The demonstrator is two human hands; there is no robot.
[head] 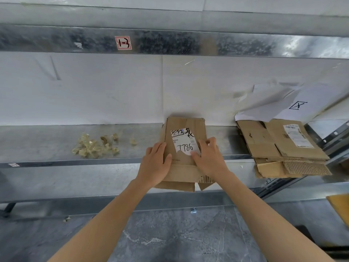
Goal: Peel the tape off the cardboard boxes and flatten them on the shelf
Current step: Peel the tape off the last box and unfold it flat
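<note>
A flattened brown cardboard box (186, 169) lies on the metal shelf (47, 142), its near end hanging over the shelf's front edge. It bears a torn white label (184, 143) with "7786" written on it. My left hand (155, 163) holds the box's left edge, thumb on top and fingers along the side. My right hand (208, 156) lies on the box's right side, its thumb and fingertips at the label's right edge. A heap of crumpled clear tape scraps (94, 146) sits on the shelf to the left.
A stack of flattened cardboard boxes (283, 148) lies at the shelf's right, under loose white paper (279, 104). An upper shelf beam (170, 42) with a red-framed label runs overhead. Grey stone floor (170, 233) lies below; another cardboard piece (340, 207) shows at far right.
</note>
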